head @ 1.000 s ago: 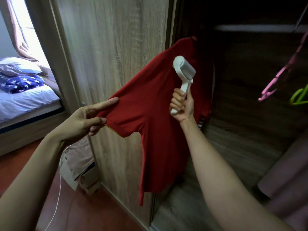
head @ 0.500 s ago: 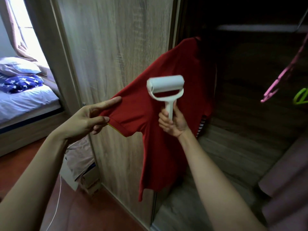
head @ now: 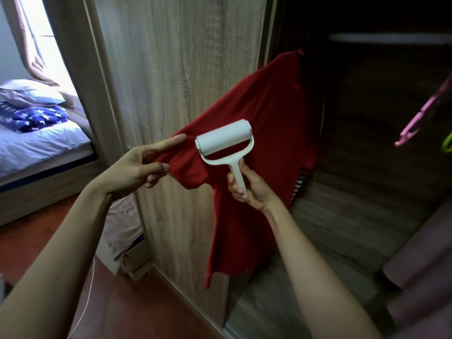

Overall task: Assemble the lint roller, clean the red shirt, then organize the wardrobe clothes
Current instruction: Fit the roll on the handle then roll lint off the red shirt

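roller assembled | we pinch hanging red cotton shirt (head: 264, 123) sleeve, left hand (head: 137, 167) | right hand (head: 252, 189) grips white plastic lint roller (head: 225, 140) on sleeve | wardrobe unsorted

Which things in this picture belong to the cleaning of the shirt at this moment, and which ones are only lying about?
In the job:
- red shirt, sleeve held out by the left hand
- lint roller, handle gripped by the right hand

Only lying about:
- pink hanger
- green hanger
- star-patterned blanket
- pillow

Roller (head: 223, 138) before shirt (head: 269, 118); bed (head: 41, 145) left.
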{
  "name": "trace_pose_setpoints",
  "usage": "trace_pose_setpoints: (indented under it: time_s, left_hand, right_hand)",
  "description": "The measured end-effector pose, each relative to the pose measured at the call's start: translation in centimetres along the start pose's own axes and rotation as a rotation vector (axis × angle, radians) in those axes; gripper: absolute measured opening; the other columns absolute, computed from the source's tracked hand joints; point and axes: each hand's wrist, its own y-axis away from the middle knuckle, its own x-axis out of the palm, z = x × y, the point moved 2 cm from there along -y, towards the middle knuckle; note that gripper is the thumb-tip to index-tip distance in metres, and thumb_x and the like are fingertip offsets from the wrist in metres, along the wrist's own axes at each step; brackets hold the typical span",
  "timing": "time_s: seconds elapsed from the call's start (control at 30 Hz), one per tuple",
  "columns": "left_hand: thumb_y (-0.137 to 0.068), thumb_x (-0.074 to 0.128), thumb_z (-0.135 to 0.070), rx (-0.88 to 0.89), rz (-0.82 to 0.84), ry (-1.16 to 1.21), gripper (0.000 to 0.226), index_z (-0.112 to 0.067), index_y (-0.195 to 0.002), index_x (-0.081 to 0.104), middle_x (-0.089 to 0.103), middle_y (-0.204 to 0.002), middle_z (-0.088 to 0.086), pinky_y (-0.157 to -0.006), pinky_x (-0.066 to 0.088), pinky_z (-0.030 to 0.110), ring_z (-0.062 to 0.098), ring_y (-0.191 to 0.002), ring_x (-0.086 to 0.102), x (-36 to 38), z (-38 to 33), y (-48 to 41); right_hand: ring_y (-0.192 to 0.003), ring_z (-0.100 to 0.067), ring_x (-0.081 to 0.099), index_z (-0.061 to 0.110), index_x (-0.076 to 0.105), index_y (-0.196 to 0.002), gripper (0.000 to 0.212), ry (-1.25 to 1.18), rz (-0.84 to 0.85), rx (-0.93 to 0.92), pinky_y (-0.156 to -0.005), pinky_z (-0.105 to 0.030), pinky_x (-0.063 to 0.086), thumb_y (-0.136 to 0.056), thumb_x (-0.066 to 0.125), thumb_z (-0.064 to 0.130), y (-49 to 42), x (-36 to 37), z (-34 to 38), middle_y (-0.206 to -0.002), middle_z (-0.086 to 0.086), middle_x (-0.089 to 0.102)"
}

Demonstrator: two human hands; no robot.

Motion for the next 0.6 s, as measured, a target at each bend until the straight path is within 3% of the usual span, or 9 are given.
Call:
trace_pose_setpoints:
  time_s: [0.1, 0.27, 0.47, 0.5, 0.6]
  left_hand:
    - [-0.09, 0.037, 0.02, -0.005, 0.008, 0.01, 0.07, -0.03, -0.135, 0.055, 0.029, -0.067, 0.03, -0.04, 0.032, 0.013, 0.006, -0.045, 0.028, -0.2, 0.1, -0.1]
    - [-0.09, 0.037, 0.019, -0.021, 0.004, 0.018, 0.07, -0.033, -0.133, 0.056, 0.031, -0.057, 0.003, -0.04, 0.032, 0.013, 0.005, -0.044, 0.029, -0.4, 0.6, -0.3]
    - [-0.09, 0.037, 0.019, -0.026, 0.013, 0.059, 0.069, -0.031, -0.134, 0.055, 0.036, -0.104, 0.015, -0.04, 0.027, 0.013, 0.004, -0.044, 0.029, -0.9, 0.7, -0.6]
    - [-0.09, 0.037, 0.019, -0.027, 0.015, 0.061, 0.069, -0.031, -0.134, 0.055, 0.036, -0.103, 0.015, -0.039, 0.027, 0.013, 0.004, -0.044, 0.029, -0.9, 0.6, -0.6]
    - [-0.089, 0.036, 0.02, -0.035, 0.003, 0.06, 0.069, -0.029, -0.134, 0.055, 0.031, -0.074, 0.009, -0.038, 0.029, 0.012, 0.004, -0.043, 0.029, -0.8, 0.7, -0.5]
  right_hand:
    - [-0.033, -0.005, 0.031, 0.016, 0.061, -0.071, 0.058, 0.002, -0.011, -0.014, -0.031, -0.015, 0.026, -0.064, 0.066, 0.074, 0.3, -0.3, -1.2, -0.05, -0.004, 0.037]
    - [-0.031, -0.006, 0.031, 0.013, 0.058, -0.072, 0.066, 0.033, -0.084, 0.038, -0.031, -0.015, 0.025, -0.059, 0.068, 0.077, 2.1, -1.4, -4.0, -0.043, 0.001, 0.039]
    - [-0.033, -0.005, 0.033, 0.016, 0.063, -0.069, 0.059, 0.062, -0.061, -0.087, -0.031, -0.014, 0.026, -0.06, 0.068, 0.075, -0.5, 0.9, 1.0, -0.054, -0.007, 0.039]
    - [-0.033, -0.005, 0.033, 0.015, 0.063, -0.071, 0.06, 0.048, -0.066, -0.08, -0.031, -0.014, 0.026, -0.06, 0.068, 0.074, -0.3, 0.4, 0.3, -0.054, -0.006, 0.039]
    - [-0.031, -0.007, 0.032, 0.012, 0.057, -0.075, 0.067, 0.02, -0.127, 0.015, -0.032, -0.015, 0.026, -0.058, 0.069, 0.076, 2.0, -2.3, -5.0, -0.045, 0.0, 0.04]
